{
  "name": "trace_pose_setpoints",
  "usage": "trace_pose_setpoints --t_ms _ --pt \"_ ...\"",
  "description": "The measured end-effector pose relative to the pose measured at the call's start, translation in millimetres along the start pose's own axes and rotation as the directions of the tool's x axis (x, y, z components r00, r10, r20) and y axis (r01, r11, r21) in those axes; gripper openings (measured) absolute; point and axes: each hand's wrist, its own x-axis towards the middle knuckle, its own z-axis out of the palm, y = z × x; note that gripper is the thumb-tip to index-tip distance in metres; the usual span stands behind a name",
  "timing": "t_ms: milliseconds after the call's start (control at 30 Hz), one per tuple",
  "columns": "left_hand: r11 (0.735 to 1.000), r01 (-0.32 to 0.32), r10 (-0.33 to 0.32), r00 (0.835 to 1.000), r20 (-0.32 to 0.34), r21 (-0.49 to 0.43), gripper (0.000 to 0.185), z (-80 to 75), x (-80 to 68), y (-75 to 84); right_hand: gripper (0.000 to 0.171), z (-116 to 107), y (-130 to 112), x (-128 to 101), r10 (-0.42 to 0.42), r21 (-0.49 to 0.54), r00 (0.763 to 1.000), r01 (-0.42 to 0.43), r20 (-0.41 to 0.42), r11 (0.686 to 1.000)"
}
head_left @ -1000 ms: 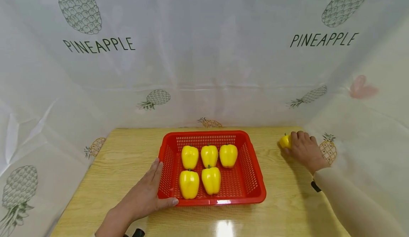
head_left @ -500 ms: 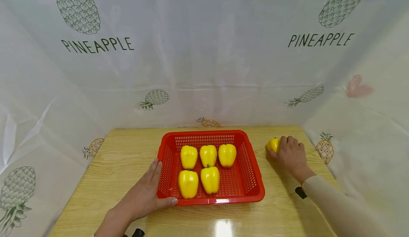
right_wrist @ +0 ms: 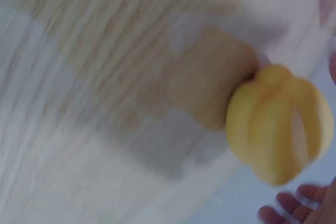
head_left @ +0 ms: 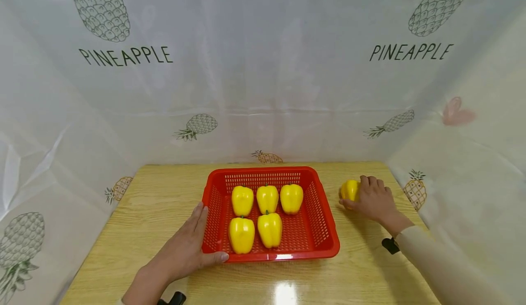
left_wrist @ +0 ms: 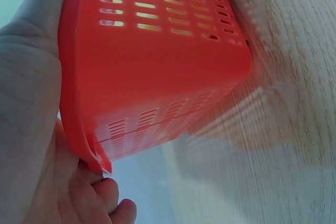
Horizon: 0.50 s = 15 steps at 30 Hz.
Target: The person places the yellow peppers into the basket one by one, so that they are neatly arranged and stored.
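Note:
A red plastic basket (head_left: 213,179) with slotted walls stands on the table, holding several yellow bell peppers (head_left: 242,201) in two rows. My left hand (head_left: 181,245) grips its front left corner, thumb along the front rim and fingers along the left side. In the left wrist view, fingertips (left_wrist: 107,192) curl below the basket's rim (left_wrist: 73,108). To the right of the basket, my right hand (head_left: 375,201) holds another yellow bell pepper (head_left: 349,190) between thumb and fingers. That bell pepper (right_wrist: 281,124) is tilted with its lobed bottom end toward the right wrist camera.
The light wooden table (head_left: 160,195) extends around the basket. White sheeting (head_left: 263,76) printed with pineapples encloses it at the back and both sides. In the basket, the front right part of the slotted floor (head_left: 297,229) shows beside the peppers.
My right hand has brought its bell pepper leftward from the table's right edge toward the basket, and the pepper has tilted. My left hand and the basket have stayed in place.

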Motion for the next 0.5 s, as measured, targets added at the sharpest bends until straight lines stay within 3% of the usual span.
trace_pose_setpoints --t_ms 200,500 --pt "1.000 -0.001 0.001 1.000 -0.007 -0.004 0.138 -0.5 -1.6 0.1 0.111 -9.7 14.7 -0.2 -0.218 0.006 0.976 0.218 0.012 0.976" --pt "1.000 0.002 -0.002 1.000 -0.010 0.014 0.137 0.7 0.0 1.0 0.107 -4.9 22.5 6.9 -0.283 0.055 0.954 0.278 0.097 0.959"
